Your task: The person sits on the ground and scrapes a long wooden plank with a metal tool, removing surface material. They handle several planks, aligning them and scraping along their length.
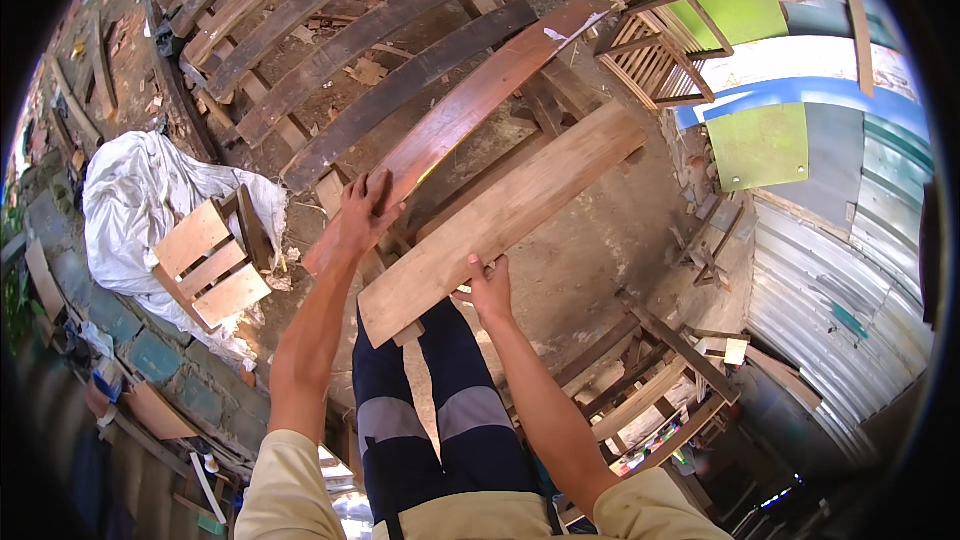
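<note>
Two bare hands are working above the dark trousers [470, 410], which are showing at six o'clock, reckoning from the middle of the view. Just above them, also at six, the right hand [490, 295] is half closing on the lower edge of a pale plank [500, 225], its thumb lying along that edge and its fingers going out of sight underneath. That plank is running from eight o'clock to two. Between nine and ten, the left hand [360, 215] is spreading loosely bent fingers over a reddish-brown plank [470, 120]; whether it is gripping or only resting there, I cannot tell.

The pale plank is looking stiff, dry and moderately heavy, with most of its length reaching past the right hand toward two o'clock, so a hold nearer its middle would likely balance better. Its edges may be splintery. The reddish-brown plank is shining, so it is probably slicker; grasping both long edges seems surest.

Farther off, dark slats [365, 65] are lying at eleven, a small slatted piece [205, 250] is resting against white sheeting [135, 185] around nine, a slatted frame [660, 55] is leaning between one and two, and corrugated metal [800, 310] is standing beyond three.
</note>
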### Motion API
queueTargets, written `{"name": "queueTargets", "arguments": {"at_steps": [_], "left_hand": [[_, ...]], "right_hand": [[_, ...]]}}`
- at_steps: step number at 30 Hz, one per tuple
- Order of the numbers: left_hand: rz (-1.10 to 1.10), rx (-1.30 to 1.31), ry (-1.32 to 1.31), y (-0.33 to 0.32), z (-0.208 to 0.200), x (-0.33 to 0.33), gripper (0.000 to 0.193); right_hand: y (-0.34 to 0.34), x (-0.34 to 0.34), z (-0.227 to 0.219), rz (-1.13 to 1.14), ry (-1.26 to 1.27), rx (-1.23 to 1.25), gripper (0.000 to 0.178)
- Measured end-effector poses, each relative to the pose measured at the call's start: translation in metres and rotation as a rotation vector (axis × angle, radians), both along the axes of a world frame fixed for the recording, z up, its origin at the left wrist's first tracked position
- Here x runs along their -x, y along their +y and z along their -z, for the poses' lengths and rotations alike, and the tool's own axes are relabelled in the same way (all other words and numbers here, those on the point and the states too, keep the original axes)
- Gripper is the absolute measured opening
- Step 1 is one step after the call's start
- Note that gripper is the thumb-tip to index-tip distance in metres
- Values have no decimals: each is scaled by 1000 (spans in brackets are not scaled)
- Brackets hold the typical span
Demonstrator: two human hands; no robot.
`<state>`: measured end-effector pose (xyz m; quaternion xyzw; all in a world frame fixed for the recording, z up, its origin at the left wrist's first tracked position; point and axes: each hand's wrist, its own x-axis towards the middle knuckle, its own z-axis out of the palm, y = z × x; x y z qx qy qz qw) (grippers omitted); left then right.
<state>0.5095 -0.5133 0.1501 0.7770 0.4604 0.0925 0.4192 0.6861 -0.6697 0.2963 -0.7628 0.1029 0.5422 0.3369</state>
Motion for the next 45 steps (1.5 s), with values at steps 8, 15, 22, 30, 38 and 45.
{"name": "queueTargets", "arguments": {"at_steps": [8,15,22,30,38,45], "left_hand": [[31,149,439,24,-19,-36,119],[-186,182,387,28,-22,-57,104],[-215,155,364,32,-25,-57,99],[-53,-37,198,40,-33,-23,99],[68,51,200,55,-72,-43,100],[76,330,145,30,-95,-38,101]], "right_hand": [[10,-8,5,-2,53,-9,57],[13,-12,15,-35,75,-53,52],[18,-4,27,-43,30,-28,52],[7,-4,28,-48,-14,-62,49],[10,-7,28,-5,19,-86,49],[33,-3,51,126,119,-220,44]]}}
